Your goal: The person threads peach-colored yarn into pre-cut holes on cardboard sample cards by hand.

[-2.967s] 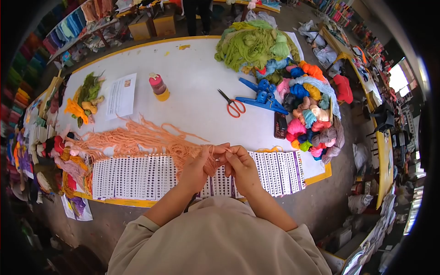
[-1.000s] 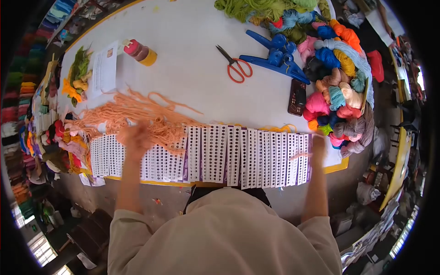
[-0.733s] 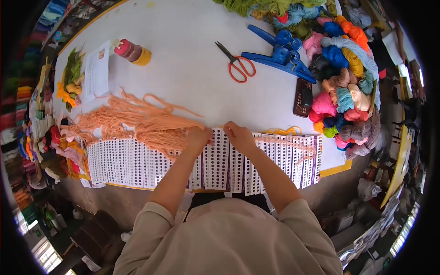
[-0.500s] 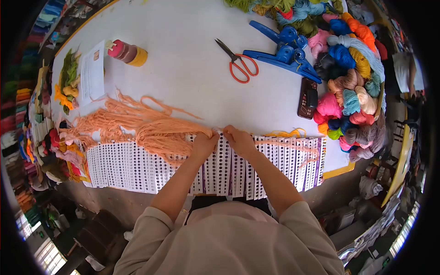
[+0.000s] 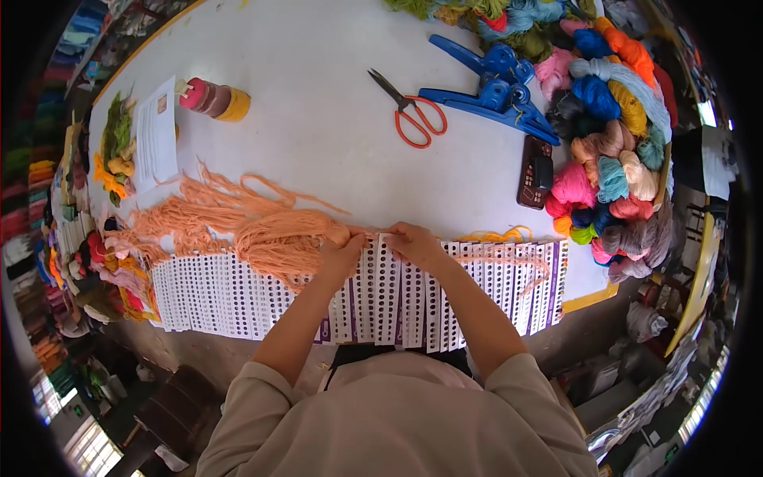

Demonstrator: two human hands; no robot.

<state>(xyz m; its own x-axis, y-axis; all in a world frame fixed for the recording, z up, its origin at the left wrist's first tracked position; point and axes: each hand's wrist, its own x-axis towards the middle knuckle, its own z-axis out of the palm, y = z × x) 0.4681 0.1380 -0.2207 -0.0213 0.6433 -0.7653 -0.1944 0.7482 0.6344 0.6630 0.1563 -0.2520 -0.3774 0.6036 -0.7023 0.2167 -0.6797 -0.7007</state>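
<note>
A bundle of peach yarn (image 5: 278, 238) lies over the left part of a row of white cards punched with holes (image 5: 211, 290). My left hand (image 5: 343, 251) is closed on the bundle's right end, at the upper edge of the cards. Just to its right, my right hand (image 5: 413, 245) pinches peach strands at the top of a card. A thin stretch of peach yarn spans the small gap between my hands. More peach strands (image 5: 509, 261) trail to the right across the cards. Exactly how the yarn meets the card is hidden by my fingers.
Red-handled scissors (image 5: 413, 111) and two blue clamp-like tools (image 5: 493, 91) lie farther back on the white table (image 5: 310, 119). A dark handset (image 5: 535, 173) sits beside piled colored yarn skeins (image 5: 608, 179). At left are a bottle (image 5: 214, 99) and a printed sheet (image 5: 156, 135).
My left hand has shifted slightly left and down, widening the gap to my right hand. My right hand has moved slightly right and down, and peach strands now show between them.
</note>
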